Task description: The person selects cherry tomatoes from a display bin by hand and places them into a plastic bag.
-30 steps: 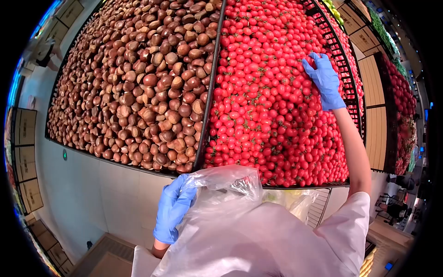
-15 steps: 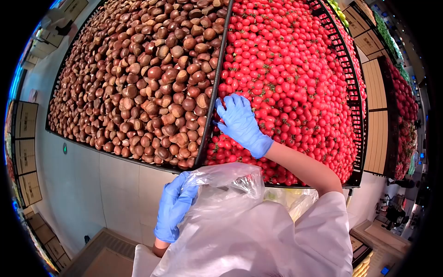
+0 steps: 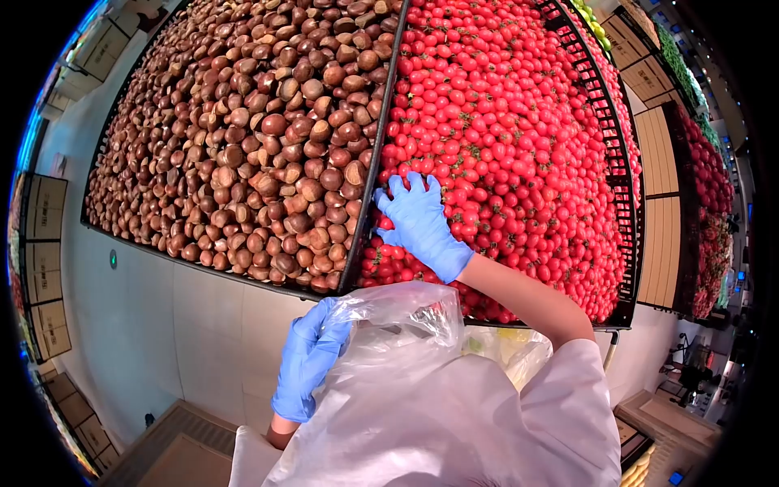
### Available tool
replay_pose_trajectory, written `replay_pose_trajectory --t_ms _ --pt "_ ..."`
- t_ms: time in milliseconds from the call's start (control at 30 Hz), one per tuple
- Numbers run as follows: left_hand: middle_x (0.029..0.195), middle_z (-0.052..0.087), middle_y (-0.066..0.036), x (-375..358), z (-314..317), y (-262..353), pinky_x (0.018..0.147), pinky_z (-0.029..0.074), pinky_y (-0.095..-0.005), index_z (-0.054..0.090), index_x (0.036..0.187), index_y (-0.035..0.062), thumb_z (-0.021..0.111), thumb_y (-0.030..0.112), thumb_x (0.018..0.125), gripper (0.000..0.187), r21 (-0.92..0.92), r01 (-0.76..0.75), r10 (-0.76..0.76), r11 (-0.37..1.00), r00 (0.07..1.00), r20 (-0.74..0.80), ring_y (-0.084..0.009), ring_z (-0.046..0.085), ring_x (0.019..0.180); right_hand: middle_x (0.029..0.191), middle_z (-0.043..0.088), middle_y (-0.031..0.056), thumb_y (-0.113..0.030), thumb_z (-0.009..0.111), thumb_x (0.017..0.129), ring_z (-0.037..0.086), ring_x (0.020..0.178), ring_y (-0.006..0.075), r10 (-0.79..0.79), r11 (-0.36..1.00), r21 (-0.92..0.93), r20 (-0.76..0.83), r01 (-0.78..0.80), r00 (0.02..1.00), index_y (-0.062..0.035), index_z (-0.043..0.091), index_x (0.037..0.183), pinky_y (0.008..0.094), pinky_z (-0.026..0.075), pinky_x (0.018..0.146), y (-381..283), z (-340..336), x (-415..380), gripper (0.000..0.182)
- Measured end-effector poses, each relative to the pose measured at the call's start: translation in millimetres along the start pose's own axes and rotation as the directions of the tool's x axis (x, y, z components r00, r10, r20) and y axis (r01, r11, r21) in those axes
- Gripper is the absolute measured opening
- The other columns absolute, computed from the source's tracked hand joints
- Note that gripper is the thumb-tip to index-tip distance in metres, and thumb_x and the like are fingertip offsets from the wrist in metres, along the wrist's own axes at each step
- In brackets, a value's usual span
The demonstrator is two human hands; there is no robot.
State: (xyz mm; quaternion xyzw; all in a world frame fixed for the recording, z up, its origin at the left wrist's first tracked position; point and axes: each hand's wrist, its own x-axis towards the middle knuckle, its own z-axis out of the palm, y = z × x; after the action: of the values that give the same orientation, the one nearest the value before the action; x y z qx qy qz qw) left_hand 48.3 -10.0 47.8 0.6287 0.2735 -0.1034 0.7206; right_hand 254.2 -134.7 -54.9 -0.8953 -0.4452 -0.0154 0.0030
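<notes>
My right hand (image 3: 425,232), in a blue glove, lies over the red cherry tomatoes (image 3: 507,130) near the left side of their crate. Its fingers are spread and the fingertips touch the fruit; whether anything is under the palm is hidden. In front of my body my left hand (image 3: 308,357), gloved in blue too, is closed on the edge of a clear plastic bag (image 3: 389,312). The bag's top is crumpled. Some red shows through it, but I cannot make out what that is.
Brown chestnuts (image 3: 243,154) fill the bin on the left, parted from the tomatoes by a black divider (image 3: 376,162). A black slatted crate wall (image 3: 618,154) bounds the tomatoes on the right. Another plastic bag (image 3: 519,349) hangs below the crate's front edge.
My right hand has shifted slightly down and left over the tomatoes, and its fingers have spread wider. My left hand stays on the bag, nearly still.
</notes>
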Motion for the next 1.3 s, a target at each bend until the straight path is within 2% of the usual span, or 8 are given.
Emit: replay_pose_trajectory --t_ms 100,200,333,567,867,933,1033,1300 --pt "0.070 0.048 0.004 -2.2 3.5 0.5 0.054 0.032 -0.0203 0.058 0.109 0.0009 0.052 0.015 0.092 0.023 0.009 -0.021 0.021 1.000 0.998 -0.057 -0.0049 0.040 0.061 0.116 0.049 0.0113 -0.044 0.071 0.065 0.041 0.115 0.0321 -0.054 0.998 -0.021 0.057 0.056 0.997 -0.0171 0.058 0.112 0.0579 0.029 0.094 -0.3 -2.8 -6.1 0.056" --pt "0.061 0.047 0.004 -2.3 3.2 -0.2 0.051 0.033 -0.0214 0.059 0.098 0.0012 0.051 0.019 0.092 0.020 0.012 -0.026 0.027 1.000 0.997 -0.068 -0.0035 0.038 0.056 0.118 0.048 0.0113 -0.042 0.070 0.066 0.040 0.116 0.0326 -0.089 0.996 0.018 0.072 0.088 0.993 -0.0173 0.058 0.112 0.0625 0.025 0.097 -0.3 0.5 -9.0 0.054" --pt "0.061 0.047 0.004 -0.7 3.8 -3.2 0.051 0.033 -0.0213 0.059 0.098 0.0010 0.051 0.018 0.092 0.020 -0.013 -0.031 0.030 0.999 0.998 -0.061 -0.0035 0.039 0.056 0.116 0.048 0.0112 -0.038 0.070 0.065 0.041 0.114 0.0315 0.022 0.999 -0.032 0.042 -0.020 0.999 -0.0147 0.058 0.110 0.0625 0.024 0.097 -9.7 3.7 -8.0 0.053" --pt "0.060 0.047 0.004 -8.2 -3.0 -4.4 0.050 0.033 -0.0218 0.060 0.102 0.0013 0.050 0.019 0.093 0.022 -0.007 -0.045 0.045 0.999 0.997 -0.068 -0.0038 0.039 0.055 0.106 0.050 0.0072 -0.041 0.071 0.063 0.044 0.106 0.0285 0.062 0.998 0.008 0.001 -0.062 0.998 -0.0148 0.060 0.106 0.0517 0.033 0.087 -3.6 -0.4 3.7 0.051" --pt "0.060 0.048 0.003 -8.3 -0.7 -5.6 0.052 0.035 -0.0219 0.060 0.102 0.0010 0.052 0.019 0.093 0.022 0.017 -0.026 0.028 1.000 0.995 -0.093 -0.0046 0.040 0.055 0.106 0.050 0.0087 -0.041 0.073 0.065 0.049 0.100 0.0283 0.005 0.998 -0.060 0.100 0.001 0.995 -0.0144 0.059 0.103 0.0447 0.042 0.075 -2.9 -6.7 -4.7 0.049" --pt "0.061 0.049 0.003 -7.7 -0.7 -4.7 0.052 0.035 -0.0219 0.059 0.100 0.0010 0.052 0.019 0.093 0.021 0.009 -0.034 0.034 0.999 0.996 -0.082 -0.0045 0.041 0.056 0.103 0.050 0.0087 -0.040 0.073 0.067 0.051 0.096 0.0271 0.041 0.999 -0.024 0.236 -0.036 0.971 -0.0133 0.059 0.102 0.0399 0.048 0.065 -3.4 -11.8 0.5 0.046" --pt "0.062 0.050 0.003 -6.4 -3.0 -2.2 0.052 0.036 -0.0218 0.059 0.096 0.0012 0.052 0.019 0.092 0.019 0.001 -0.041 0.041 0.999 0.997 -0.068 -0.0043 0.041 0.057 0.101 0.050 0.0092 -0.040 0.072 0.069 0.052 0.092 0.0263 0.085 0.996 -0.015 0.241 -0.083 0.967 -0.0121 0.058 0.101 0.0362 0.050 0.057 -7.5 -17.1 -3.5 0.045" --pt "0.072 0.049 0.002 -6.2 -6.1 -6.7 0.054 0.034 -0.0202 0.057 0.112 0.0004 0.054 0.017 0.092 0.026 -0.045 -0.014 0.011 0.999 0.998 -0.060 -0.0049 0.041 0.062 0.092 0.052 0.0102 -0.039 0.066 0.074 0.052 0.089 0.0268 0.079 0.994 0.072 0.073 -0.084 0.994 -0.0109 0.054 0.097 0.0383 0.050 0.057 10.3 -23.2 -8.9 0.038"
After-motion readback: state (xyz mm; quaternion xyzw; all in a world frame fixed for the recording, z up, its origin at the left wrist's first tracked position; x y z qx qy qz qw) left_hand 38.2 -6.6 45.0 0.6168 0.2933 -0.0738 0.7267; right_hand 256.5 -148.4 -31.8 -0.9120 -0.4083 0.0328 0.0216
